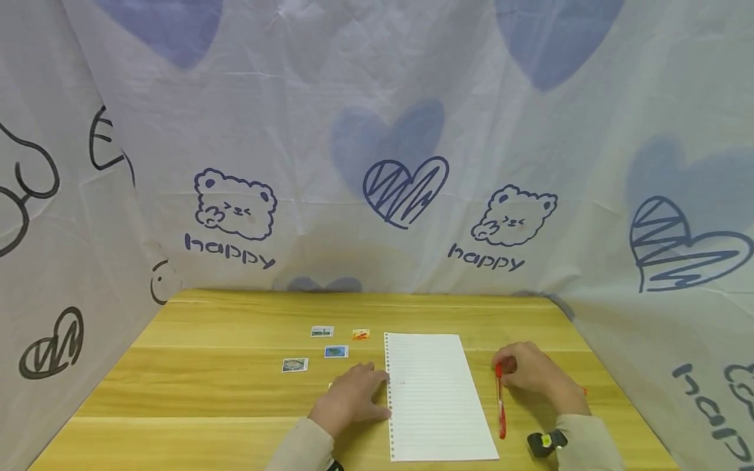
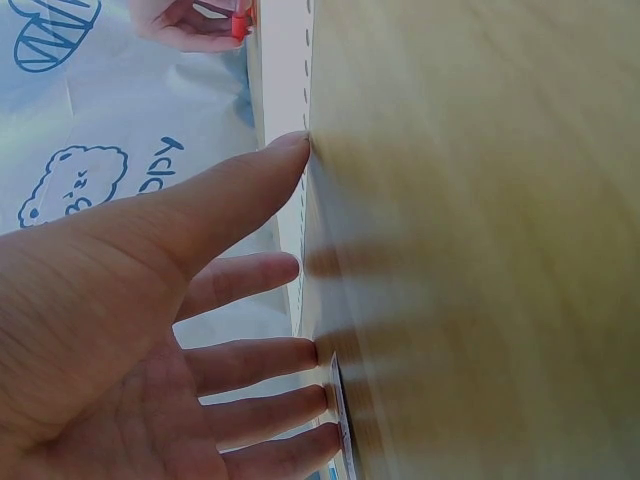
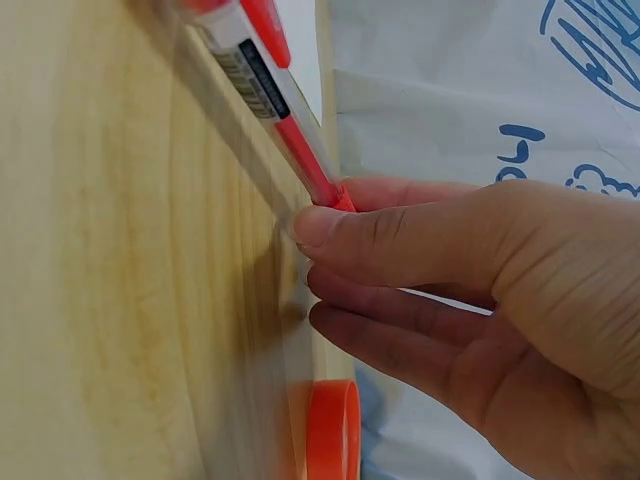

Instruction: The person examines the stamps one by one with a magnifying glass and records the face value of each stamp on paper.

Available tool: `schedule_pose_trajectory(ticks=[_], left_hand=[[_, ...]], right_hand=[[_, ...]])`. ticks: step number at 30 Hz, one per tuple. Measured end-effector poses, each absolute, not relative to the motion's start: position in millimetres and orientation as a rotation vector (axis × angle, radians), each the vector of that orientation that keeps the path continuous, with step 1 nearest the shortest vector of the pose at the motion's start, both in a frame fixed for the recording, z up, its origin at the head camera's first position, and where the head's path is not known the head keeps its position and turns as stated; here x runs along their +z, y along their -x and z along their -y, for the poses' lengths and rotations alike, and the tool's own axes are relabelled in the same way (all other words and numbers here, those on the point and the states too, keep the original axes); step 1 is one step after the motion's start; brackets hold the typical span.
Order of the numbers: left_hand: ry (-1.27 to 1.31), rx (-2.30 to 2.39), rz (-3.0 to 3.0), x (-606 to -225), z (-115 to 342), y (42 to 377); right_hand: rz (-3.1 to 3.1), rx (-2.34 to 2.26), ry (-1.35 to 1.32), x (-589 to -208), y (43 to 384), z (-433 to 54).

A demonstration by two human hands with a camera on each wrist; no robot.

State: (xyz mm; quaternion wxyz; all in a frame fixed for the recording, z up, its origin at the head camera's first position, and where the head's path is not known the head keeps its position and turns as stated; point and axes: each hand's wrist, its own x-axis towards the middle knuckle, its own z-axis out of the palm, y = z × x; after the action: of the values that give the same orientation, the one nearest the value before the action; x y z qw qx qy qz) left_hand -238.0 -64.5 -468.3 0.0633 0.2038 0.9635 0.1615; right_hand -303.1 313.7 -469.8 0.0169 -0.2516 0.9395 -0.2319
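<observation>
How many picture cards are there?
4, left of the white lined paper: a small rectangular green card at the back, a yellow-red card beside it, a blue card in front, a grey card farthest left. A pale sliver by the left hand may be a fifth, mostly hidden.

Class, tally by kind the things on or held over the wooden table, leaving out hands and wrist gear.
Small rectangular printed paper cards: 5, one barely showing beside the left hand
White lined hole-punched paper sheet: 1
Red-and-clear plastic pen: 1
Orange ring-shaped object: 1
Total: 8
</observation>
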Motion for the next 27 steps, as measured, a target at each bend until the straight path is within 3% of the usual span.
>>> schedule_pose_trajectory(ticks=[8,27], left_hand=[[-0.608,0.495,-2.907,-469.2,64.3,238.6],[-0.598,0.486,-2.897,-471.3,63.9,239.9]], right_hand=[[-2.938,-0.706,0.676,-467.8,301.3,-316.7],[-3.028,-0.496,0.716,-469.3,300.5,-306.3]])
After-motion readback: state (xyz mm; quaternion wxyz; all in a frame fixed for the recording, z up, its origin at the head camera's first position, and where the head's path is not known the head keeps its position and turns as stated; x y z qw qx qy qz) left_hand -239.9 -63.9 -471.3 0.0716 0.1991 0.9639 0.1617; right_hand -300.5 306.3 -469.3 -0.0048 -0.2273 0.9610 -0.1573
